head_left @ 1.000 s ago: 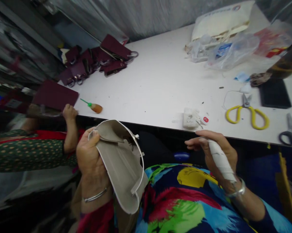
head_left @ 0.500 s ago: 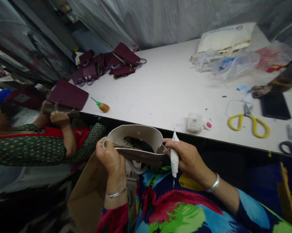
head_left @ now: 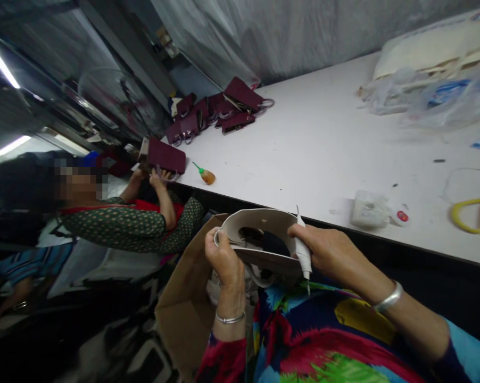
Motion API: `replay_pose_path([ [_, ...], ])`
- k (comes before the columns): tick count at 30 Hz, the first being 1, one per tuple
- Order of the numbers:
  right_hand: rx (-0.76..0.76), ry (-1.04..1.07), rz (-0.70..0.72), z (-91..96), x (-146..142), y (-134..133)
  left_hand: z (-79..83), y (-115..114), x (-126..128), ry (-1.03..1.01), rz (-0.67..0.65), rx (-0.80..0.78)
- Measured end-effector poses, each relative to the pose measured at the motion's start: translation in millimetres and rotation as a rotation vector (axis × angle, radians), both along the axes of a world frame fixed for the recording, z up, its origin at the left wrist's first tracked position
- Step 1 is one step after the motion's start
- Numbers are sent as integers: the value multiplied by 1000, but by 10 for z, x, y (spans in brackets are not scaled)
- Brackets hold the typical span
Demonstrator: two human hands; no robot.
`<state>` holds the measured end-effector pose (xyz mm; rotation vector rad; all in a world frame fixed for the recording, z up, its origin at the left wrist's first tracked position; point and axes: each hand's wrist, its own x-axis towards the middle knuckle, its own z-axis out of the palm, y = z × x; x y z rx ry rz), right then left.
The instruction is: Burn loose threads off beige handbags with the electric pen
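Observation:
My left hand (head_left: 226, 260) pinches the left end of an open-topped handbag (head_left: 259, 217) with a pale grey-beige inside and a darker outer side. The bag is held tilted over my lap, mouth upward, with a pale strap (head_left: 259, 277) hanging below it. My right hand (head_left: 336, 255) is closed around a slim tool wrapped in white (head_left: 303, 251), with a thin metal tip at either end. That tool stands nearly upright across the bag's right end. The right fingertips are hidden behind it, so whether they grip the bag too is unclear.
A cardboard box (head_left: 184, 314) stands below my left hand. On the white table (head_left: 304, 143) are maroon bags (head_left: 240, 96), a green-tipped glue bottle (head_left: 206, 175), a white block (head_left: 370, 208), yellow-handled scissors (head_left: 469, 215) and plastic bags (head_left: 443, 101). A co-worker (head_left: 144, 223) handles a maroon bag at left.
My view has turned left, so the table things sit farther right in it. The white-wrapped tool has come closer, now overlapping the bag's right end. The left hand keeps its hold.

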<state>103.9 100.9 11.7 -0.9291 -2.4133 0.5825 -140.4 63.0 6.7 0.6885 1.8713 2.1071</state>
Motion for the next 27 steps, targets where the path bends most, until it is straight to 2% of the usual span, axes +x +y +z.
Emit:
replay_pose_path([
  [10, -100, 99, 81, -183, 74, -48, -126, -64, -73, 111, 9, -104],
  [15, -87, 148, 127, -214, 89, -123, -153, -90, -104, 147, 7, -134],
  [17, -76, 206, 104, -231, 71, -157, -140, -101, -110, 130, 13, -125],
  [22, -112, 449, -51, -276, 4, -255, -83, -176, -155, 62, 20, -117],
  [27, -144, 638, -118, -197, -38, -350, 37, -363, -192, -16, -12, -109],
])
